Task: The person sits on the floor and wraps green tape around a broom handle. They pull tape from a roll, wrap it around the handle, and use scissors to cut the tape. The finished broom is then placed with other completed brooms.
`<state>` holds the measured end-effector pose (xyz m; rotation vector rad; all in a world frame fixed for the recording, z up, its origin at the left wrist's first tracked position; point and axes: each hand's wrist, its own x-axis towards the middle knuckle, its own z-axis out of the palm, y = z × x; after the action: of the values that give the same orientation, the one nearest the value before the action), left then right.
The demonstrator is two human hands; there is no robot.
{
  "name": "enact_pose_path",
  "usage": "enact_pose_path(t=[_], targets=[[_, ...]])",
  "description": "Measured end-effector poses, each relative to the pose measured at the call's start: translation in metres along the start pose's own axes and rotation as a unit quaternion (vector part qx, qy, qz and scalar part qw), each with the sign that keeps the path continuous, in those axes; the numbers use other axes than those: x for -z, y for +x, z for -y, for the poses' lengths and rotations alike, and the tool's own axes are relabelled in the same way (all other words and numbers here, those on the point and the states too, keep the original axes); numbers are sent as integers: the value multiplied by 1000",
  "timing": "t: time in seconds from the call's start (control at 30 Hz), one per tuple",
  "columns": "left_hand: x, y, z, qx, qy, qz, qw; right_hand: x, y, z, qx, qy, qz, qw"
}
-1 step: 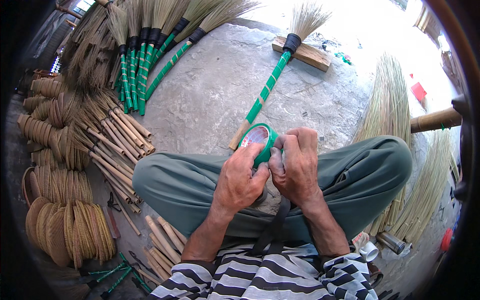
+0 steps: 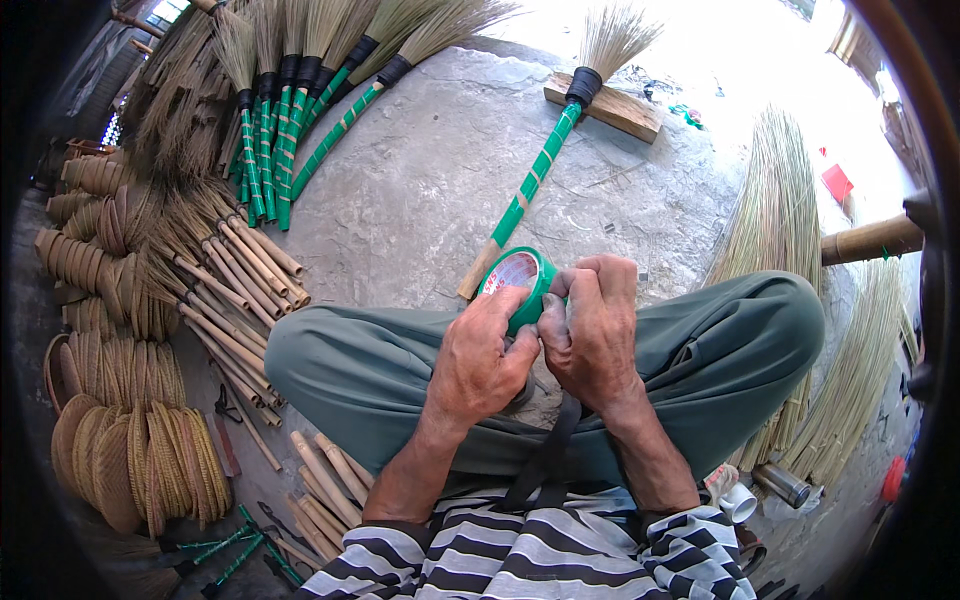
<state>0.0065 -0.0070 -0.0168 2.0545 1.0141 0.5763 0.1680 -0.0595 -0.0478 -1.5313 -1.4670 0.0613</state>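
"Green tape roll (image 2: 543, 280), up between the two hands over the crossed legs (image 2: 360, 370): how's it being gripped, roughly?"

"By its near rim with the left hand (image 2: 480, 355), thumb and fingers wrapped round it pretty snug. The right hand (image 2: 597, 330) is curled up, thumb and fingertips closed in a pinch at the roll's right edge. Whether the loose end is caught there can't be told, it's hidden."

"Ok, so if the tape end is being picked at, which seems likely, how's that done cleanly?"

"Probably best if the roll is held dead still by the rim and the edge is lifted across its full width instead of one corner, otherwise a thin strip could get torn off. Sticky side should be touched as little as possible tbh. Then it should be drawn off straight, not skewed."

"And the broom (image 2: 545, 162)?"

"Its brush end is propped on a wooden block (image 2: 628, 114), green spirals are wrapped on the handle, and the near end is bare, seen right by the roll. Touching or not can't be told."
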Motion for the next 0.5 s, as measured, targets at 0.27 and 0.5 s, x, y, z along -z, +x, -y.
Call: enact_pose_path(t=[0.27,0.5], targets=[[3,2,0,47,-24,-14,999,2,1,2,-25,54,-11,998],[5,0,0,54,-11,-4,998,1,2,6,-35,57,11,998]])
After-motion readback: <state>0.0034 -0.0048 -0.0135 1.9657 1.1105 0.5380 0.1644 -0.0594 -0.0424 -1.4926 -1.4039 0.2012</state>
